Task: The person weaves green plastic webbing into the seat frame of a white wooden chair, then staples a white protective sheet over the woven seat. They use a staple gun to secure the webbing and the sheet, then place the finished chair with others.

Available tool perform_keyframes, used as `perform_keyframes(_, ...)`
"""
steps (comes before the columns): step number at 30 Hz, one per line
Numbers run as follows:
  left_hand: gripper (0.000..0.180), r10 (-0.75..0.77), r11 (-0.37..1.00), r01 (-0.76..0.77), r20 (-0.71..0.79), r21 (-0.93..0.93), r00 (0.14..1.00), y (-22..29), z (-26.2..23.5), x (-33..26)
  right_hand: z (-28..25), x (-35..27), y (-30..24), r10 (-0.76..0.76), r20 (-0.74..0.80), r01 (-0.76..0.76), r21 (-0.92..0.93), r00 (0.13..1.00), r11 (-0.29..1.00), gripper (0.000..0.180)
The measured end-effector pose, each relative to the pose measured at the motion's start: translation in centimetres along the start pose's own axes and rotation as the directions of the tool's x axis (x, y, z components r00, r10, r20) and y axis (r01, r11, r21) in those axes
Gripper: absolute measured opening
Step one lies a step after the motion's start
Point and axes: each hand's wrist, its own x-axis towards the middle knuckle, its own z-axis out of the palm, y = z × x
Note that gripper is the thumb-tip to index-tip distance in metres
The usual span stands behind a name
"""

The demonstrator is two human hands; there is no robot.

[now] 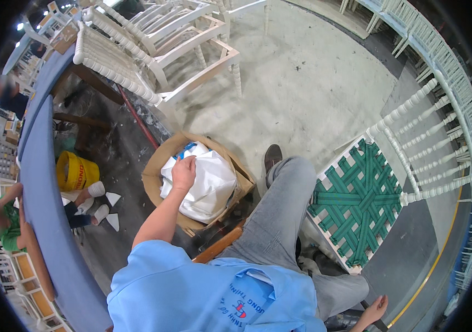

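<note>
My left hand [184, 171] is over a round cardboard box [153, 176] beyond my left knee, its fingers drawn together. White sheeting [208, 180] lines or covers the inside of the box, and a small blue-and-white item [187, 149] lies just past my fingertips. What those fingers pinch, if anything, is too small to tell. At the lower right, my right hand [377, 311] is curled beside a dark bar-like thing; what it holds is not clear. Right of my knees stands a white chair frame [393, 124] with green woven webbing [366, 196] across its seat.
White chair frames [197, 41] are stacked ahead on the left, and a row of white chairs [440, 50] lines the far right. A long blue-covered table [59, 221] runs along the left. Beneath it are a yellow bucket [78, 171] and another person's feet [97, 202].
</note>
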Motion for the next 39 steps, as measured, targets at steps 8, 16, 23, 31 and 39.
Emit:
perform_keyframes(8, 0.019, -0.106, 0.927, 0.166, 0.19, -0.335, 0.976, 2.6, -5.2, -0.7, 10.5, 2.3, -12.6, -0.207, 0.173, 0.081, 0.547, 0.963, 0.833, 0.032)
perform_keyframes(16, 0.019, 0.066, 0.897, 0.032, 0.205, -0.442, 0.977, 8.3, -11.4, -3.9, 18.6, -11.3, -45.7, -0.925, 0.339, 0.331, 0.864, 0.17, 0.378, 0.044)
perform_keyframes(23, 0.019, 0.318, 0.647, -0.131, 0.11, -0.751, 0.942, 16.8, -19.9, -0.5, 23.1, -10.5, -52.9, -0.885, 0.463, 0.456, 0.8, -0.054, 0.39, 0.087)
perform_keyframes(31, 0.018, 0.534, 0.422, -0.019, 0.231, -0.907, 0.814, 21.0, -27.4, -0.1, 16.8, -6.5, -57.1, -0.955, 0.192, 0.268, 0.955, -0.224, 0.129, 0.072)
perform_keyframes(39, 0.044, 0.449, 0.334, -0.016, 0.145, -0.942, 0.882, 25.8, -31.5, 3.4, 12.2, -0.4, -52.7, -0.913, 0.313, -0.145, 0.922, -0.262, 0.358, 0.018)
